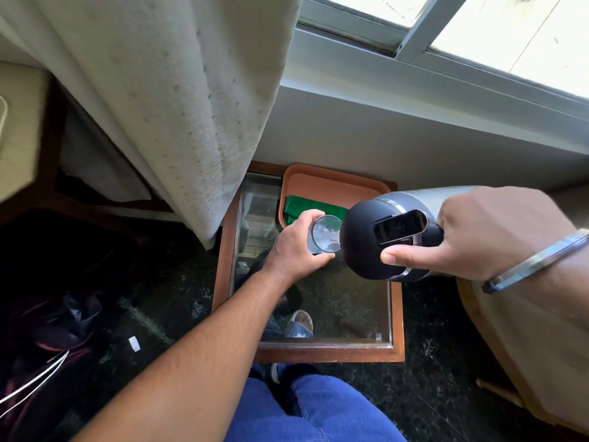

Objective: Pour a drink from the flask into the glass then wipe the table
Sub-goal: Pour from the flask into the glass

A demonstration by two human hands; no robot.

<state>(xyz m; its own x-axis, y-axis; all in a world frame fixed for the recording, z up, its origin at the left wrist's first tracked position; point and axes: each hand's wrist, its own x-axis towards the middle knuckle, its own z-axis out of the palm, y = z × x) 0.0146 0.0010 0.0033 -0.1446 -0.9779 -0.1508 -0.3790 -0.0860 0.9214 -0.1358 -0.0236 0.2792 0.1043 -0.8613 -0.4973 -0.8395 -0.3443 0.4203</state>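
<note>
My right hand (484,231) grips a silver flask (414,199) with a black top, tipped sideways so its top hangs over a clear glass (325,232). Liquid is bubbling inside the glass. My left hand (296,247) is wrapped around the glass, which stands on the glass-topped wooden table (396,317). A folded green cloth (301,207) lies in an orange tray (334,183) at the back of the table, just behind the glass.
A pale curtain (178,100) hangs down to the table's left back corner. A window sill (414,100) runs behind the table. An upholstered chair (526,346) stands to the right. My blue-trousered knee (312,409) is at the table's front edge.
</note>
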